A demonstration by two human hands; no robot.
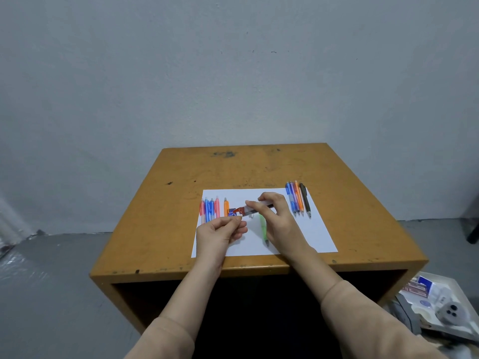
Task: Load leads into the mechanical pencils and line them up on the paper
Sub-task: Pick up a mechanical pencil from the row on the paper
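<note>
1. A clear plastic tube (255,207) with an orange-red cap, possibly a lead case, lies nearly level above the paper (305,234). Its long axis runs left to right and the capped end points left.
2. The right hand (277,218) grips the tube between curled fingers and thumb.
3. The left hand (220,233) is just near of the cap, fingers curled and thumb pressed to forefinger. I cannot tell whether it pinches a lead.
4. A slim green pencil (263,229) lies on the white sheet, tip pointing near.
5. Five glossy pencils (211,209) lie side by side at the far left, long axes near to far.
6. Four more pencils (298,200) lie bunched at the far right corner, tips near.
7. The wooden table (233,167) is scuffed and ochre.
</note>
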